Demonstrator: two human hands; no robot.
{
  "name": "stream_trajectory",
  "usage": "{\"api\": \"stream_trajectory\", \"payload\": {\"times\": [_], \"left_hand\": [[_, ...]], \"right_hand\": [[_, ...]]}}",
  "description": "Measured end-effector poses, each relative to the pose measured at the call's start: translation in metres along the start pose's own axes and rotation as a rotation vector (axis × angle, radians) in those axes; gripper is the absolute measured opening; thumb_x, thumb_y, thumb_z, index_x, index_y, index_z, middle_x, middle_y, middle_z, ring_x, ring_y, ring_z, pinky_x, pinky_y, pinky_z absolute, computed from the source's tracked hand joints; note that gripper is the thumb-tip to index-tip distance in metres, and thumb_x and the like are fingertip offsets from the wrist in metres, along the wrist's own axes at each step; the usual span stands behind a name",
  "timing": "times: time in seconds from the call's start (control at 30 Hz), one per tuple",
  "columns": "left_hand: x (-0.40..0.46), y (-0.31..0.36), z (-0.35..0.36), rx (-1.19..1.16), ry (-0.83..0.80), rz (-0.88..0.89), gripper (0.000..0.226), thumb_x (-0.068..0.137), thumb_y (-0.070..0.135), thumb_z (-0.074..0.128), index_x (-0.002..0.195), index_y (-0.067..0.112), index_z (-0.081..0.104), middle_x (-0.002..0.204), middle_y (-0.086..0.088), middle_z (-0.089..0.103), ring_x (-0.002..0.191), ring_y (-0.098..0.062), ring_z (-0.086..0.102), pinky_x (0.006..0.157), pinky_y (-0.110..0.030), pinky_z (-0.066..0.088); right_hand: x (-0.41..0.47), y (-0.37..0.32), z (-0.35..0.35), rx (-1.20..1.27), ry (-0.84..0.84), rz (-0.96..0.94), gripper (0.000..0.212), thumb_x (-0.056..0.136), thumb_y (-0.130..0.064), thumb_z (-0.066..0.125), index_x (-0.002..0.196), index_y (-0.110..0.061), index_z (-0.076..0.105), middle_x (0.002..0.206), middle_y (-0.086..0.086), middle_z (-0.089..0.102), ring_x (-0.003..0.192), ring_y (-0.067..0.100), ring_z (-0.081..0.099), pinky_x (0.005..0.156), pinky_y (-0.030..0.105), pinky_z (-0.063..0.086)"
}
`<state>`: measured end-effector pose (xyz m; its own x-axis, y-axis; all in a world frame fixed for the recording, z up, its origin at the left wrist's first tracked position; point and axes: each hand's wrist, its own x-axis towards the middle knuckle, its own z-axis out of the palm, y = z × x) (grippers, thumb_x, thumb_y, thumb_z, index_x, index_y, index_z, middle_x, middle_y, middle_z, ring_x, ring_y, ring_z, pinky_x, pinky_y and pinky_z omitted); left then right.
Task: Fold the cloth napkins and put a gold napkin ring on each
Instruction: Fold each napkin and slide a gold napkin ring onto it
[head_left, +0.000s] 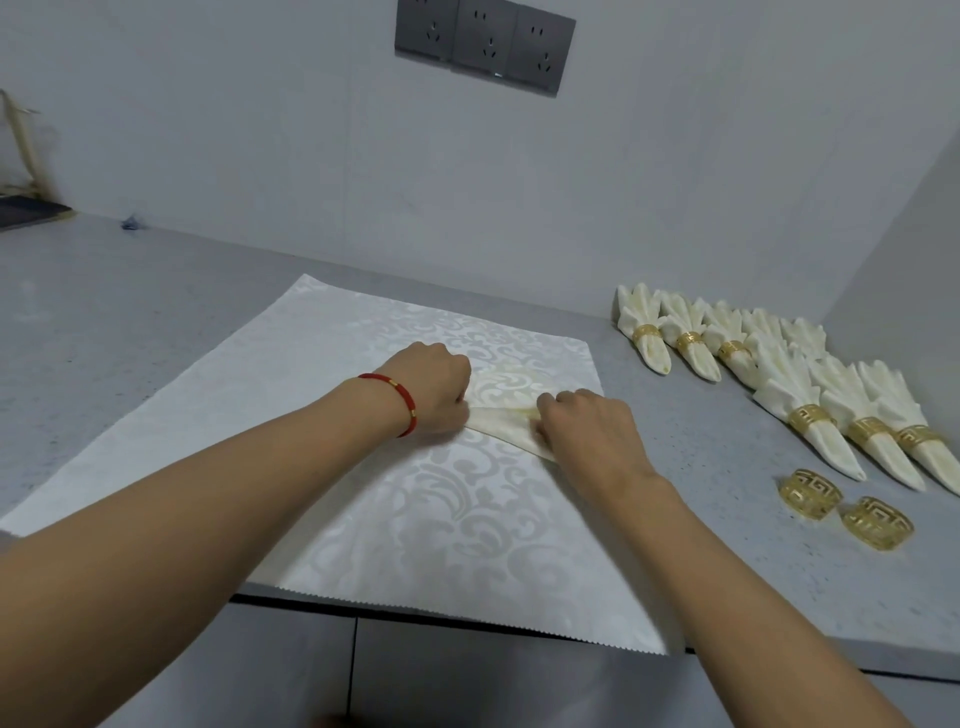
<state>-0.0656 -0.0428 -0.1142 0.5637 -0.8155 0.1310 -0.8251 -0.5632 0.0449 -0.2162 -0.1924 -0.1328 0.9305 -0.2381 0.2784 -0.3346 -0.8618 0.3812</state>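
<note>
Your fingers (545, 402) on the right hand (592, 431) curl down onto the cream napkin (506, 410) and appear to pinch its folded edge, while your left hand (434, 389), the one with the red bracelet (397, 400) at the wrist, has its fingers tucked in and gripping the napkin's other end. From the head view, that napkin lies partly folded between your two hands, on top of the large patterned white cloth (415, 519) spread over the grey tabletop (753, 571).

To your right, finished napkins (805, 395) lie in two rows, each one you can see clearly already wearing a gold ring. Two spare gold rings (844, 506) sit just in front of the nearer row, well apart from your hands.

For this fold, I would judge that even pleats matter most: keep both ends pinned at once, press each crease flat before you gather the next, and match the layers edge to edge. Hold the narrow end tight so the pleats do not spring loose when you let go with one hand to reach for a ring.
</note>
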Motion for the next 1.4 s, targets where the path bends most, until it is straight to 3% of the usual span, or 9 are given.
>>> {"api": "stream_trajectory", "payload": {"times": [0.23, 0.4, 0.63, 0.73, 0.8, 1.0, 1.1, 1.23, 1.4], "left_hand": [[0.003, 0.012, 0.014, -0.123, 0.087, -0.167, 0.029, 0.091, 0.043, 0.068, 0.083, 0.017, 0.058, 0.088, -0.004, 0.059, 0.079, -0.027, 0.056, 0.068, -0.033, 0.04], [0.006, 0.014, 0.017, -0.117, 0.136, -0.167, 0.026, 0.093, 0.041, 0.068, 0.087, 0.018, 0.058, 0.088, -0.006, 0.057, 0.09, -0.02, 0.045, 0.068, -0.033, 0.037], [0.013, 0.002, 0.027, -0.321, 0.08, -0.261, 0.04, 0.085, 0.049, 0.073, 0.092, 0.014, 0.057, 0.095, -0.005, 0.064, 0.092, -0.027, 0.06, 0.072, -0.034, 0.044], [0.013, -0.004, 0.031, -0.401, 0.073, -0.348, 0.047, 0.086, 0.057, 0.067, 0.105, 0.016, 0.058, 0.106, -0.002, 0.062, 0.099, -0.026, 0.058, 0.079, -0.034, 0.044], [0.013, -0.003, 0.035, -0.392, 0.089, -0.373, 0.046, 0.093, 0.055, 0.057, 0.114, 0.014, 0.058, 0.117, -0.006, 0.057, 0.104, -0.03, 0.057, 0.082, -0.036, 0.044], [0.007, 0.0, 0.044, -0.473, 0.222, -0.332, 0.022, 0.096, 0.042, 0.059, 0.105, 0.023, 0.064, 0.107, 0.0, 0.052, 0.107, -0.025, 0.047, 0.078, -0.035, 0.04], [-0.004, 0.001, 0.046, -0.489, 0.334, -0.21, 0.013, 0.097, 0.037, 0.059, 0.096, 0.025, 0.064, 0.093, 0.003, 0.058, 0.095, -0.022, 0.051, 0.07, -0.036, 0.04], [-0.009, 0.001, 0.055, -0.286, 0.444, -0.051, 0.015, 0.091, 0.003, 0.061, 0.082, 0.014, 0.067, 0.08, -0.002, 0.058, 0.081, -0.024, 0.047, 0.064, -0.045, 0.049], [-0.007, 0.006, 0.06, -0.103, 0.473, -0.011, 0.025, 0.07, -0.009, 0.076, 0.072, 0.014, 0.066, 0.075, 0.0, 0.056, 0.075, -0.024, 0.048, 0.049, -0.032, 0.038]], "right_hand": [[0.035, -0.008, -0.035, 0.154, -0.023, 0.079, 0.03, 0.101, -0.032, 0.046, 0.077, -0.015, 0.043, 0.071, -0.001, 0.037, 0.075, 0.026, 0.047, 0.067, 0.034, 0.035], [0.09, -0.031, -0.008, 0.812, 0.121, 0.421, 0.025, 0.098, -0.019, 0.048, 0.088, -0.002, 0.063, 0.087, 0.012, 0.067, 0.084, 0.034, 0.061, 0.071, 0.041, 0.051], [0.091, -0.027, 0.038, 1.082, 0.068, 0.752, 0.026, 0.097, -0.018, 0.055, 0.122, -0.009, 0.059, 0.122, 0.008, 0.055, 0.11, 0.028, 0.058, 0.083, 0.03, 0.041], [0.093, -0.025, 0.039, 1.068, 0.067, 0.713, 0.016, 0.092, -0.019, 0.054, 0.085, -0.009, 0.064, 0.089, 0.015, 0.065, 0.091, 0.035, 0.064, 0.078, 0.039, 0.053], [0.093, -0.025, 0.038, 1.072, 0.053, 0.708, 0.029, 0.09, -0.023, 0.054, 0.064, -0.01, 0.048, 0.064, 0.01, 0.053, 0.073, 0.036, 0.056, 0.067, 0.04, 0.047], [0.089, -0.024, 0.031, 1.233, 0.087, 0.77, 0.046, 0.083, -0.054, 0.053, 0.065, -0.012, 0.047, 0.07, 0.006, 0.055, 0.068, 0.028, 0.054, 0.073, 0.046, 0.052], [0.088, -0.022, 0.032, 1.331, 0.168, 0.8, 0.045, 0.086, -0.049, 0.06, 0.065, -0.013, 0.045, 0.065, 0.004, 0.05, 0.062, 0.024, 0.05, 0.066, 0.04, 0.046], [0.082, -0.023, 0.034, 1.235, 0.198, 0.77, 0.011, 0.09, -0.023, 0.062, 0.095, -0.014, 0.057, 0.104, -0.001, 0.057, 0.076, 0.013, 0.053, 0.074, 0.033, 0.042], [0.072, -0.009, 0.024, 0.542, 0.154, 0.362, 0.024, 0.093, -0.006, 0.056, 0.109, -0.023, 0.062, 0.117, 0.001, 0.056, 0.113, 0.026, 0.045, 0.088, 0.037, 0.035]]}}
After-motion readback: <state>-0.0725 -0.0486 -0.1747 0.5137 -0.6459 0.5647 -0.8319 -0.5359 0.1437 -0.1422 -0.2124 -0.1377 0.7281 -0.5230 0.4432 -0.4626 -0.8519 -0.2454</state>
